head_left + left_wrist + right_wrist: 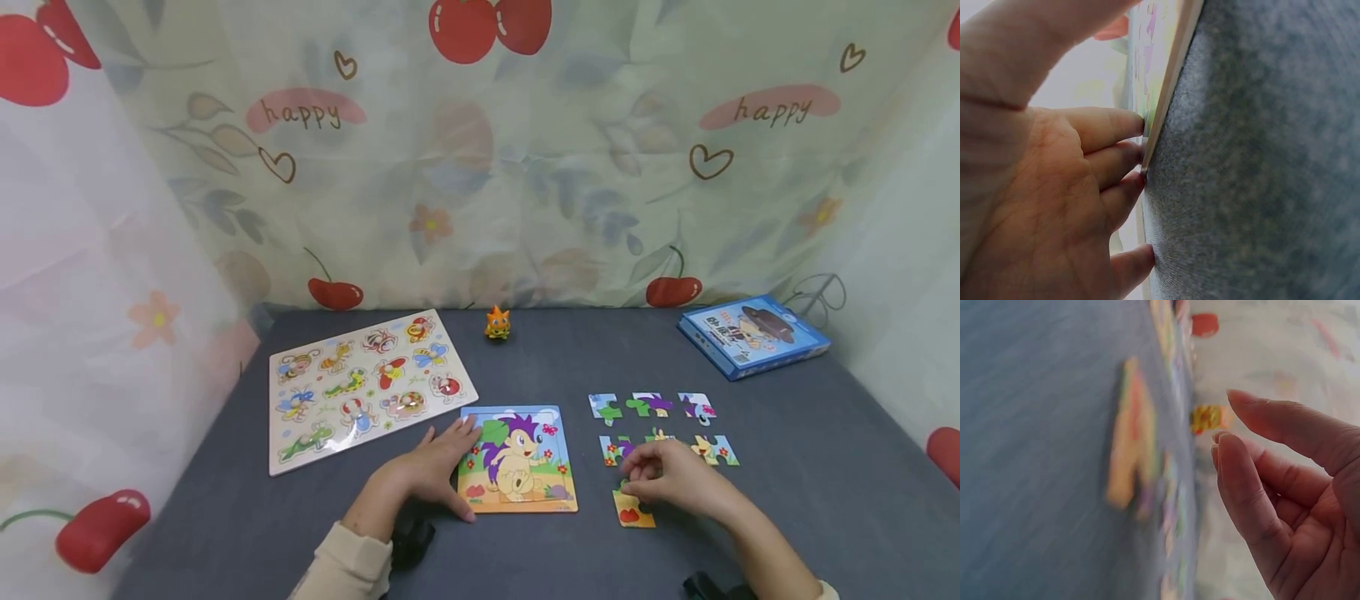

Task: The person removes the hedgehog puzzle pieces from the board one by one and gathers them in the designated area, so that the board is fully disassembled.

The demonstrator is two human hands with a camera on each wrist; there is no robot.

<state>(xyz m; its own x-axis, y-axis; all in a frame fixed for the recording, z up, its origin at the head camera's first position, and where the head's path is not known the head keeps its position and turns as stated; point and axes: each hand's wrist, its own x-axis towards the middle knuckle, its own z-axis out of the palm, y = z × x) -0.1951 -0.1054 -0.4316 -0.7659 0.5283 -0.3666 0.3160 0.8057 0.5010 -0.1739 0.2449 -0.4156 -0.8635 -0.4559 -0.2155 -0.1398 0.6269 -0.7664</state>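
Observation:
My left hand [431,471] rests with spread fingers on the left side of a square hedgehog puzzle board [525,507]. Its thumb lies near the lower left corner, and the left wrist view shows its fingertips against the board's edge. To the right, my right hand [678,479] hovers by an orange jigsaw piece [635,515] with a red patch. In the right wrist view that piece lies on the cloth, apart from the loosely bent fingers, and nothing is between thumb and forefinger [1241,475]. Other jigsaw pieces [651,405] lie in rows beyond this hand, which partly covers some.
A large insect puzzle board [360,450] lies at the left, near the hedgehog board's upper left corner. An orange toy figure [497,323] stands at the back. At the back right lies a blue box [753,333], with a cable [828,287] behind it. Dark grey cloth [525,558] covers the table.

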